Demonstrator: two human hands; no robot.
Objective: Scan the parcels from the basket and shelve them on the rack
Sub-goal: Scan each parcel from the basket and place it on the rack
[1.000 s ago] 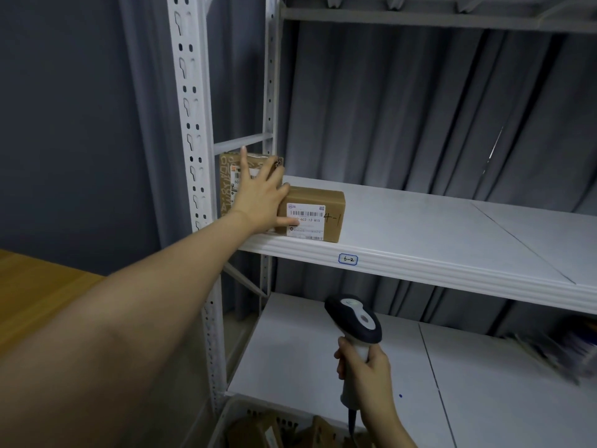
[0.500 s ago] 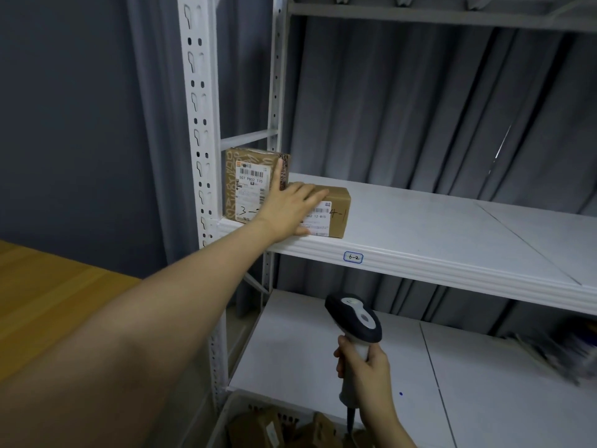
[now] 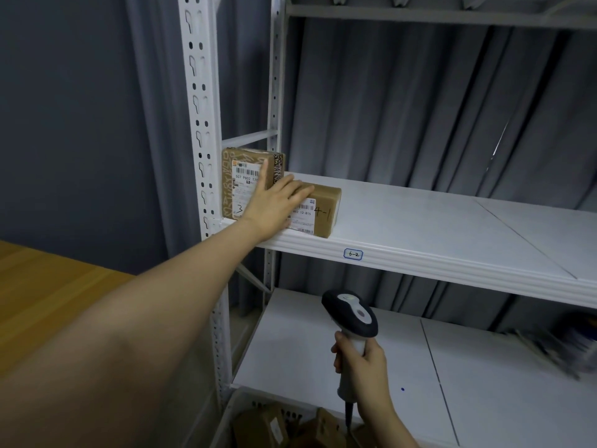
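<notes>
Now left hand [image 3: 274, 205] slid onto small parcel [image 3: 324, 210].

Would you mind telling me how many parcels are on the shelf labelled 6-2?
2: a taller parcel at the left end against the upright, and a flatter one marked 4-1 beside it, under the left hand.

the scene is dim and cool-toned, with soft, even light that falls brightest on the white metal shelf boards [image 3: 420, 227] and leaves the grey pleated curtain [image 3: 420, 108] behind them in deep folds of shadow. the wide-angle lens bows the white perforated rack upright [image 3: 200, 124] on the left, and the near bare forearm [image 3: 113, 334] looms large and soft. a dark object [image 3: 562, 347] at the far right of the lower shelf is smeared by blur.
</notes>
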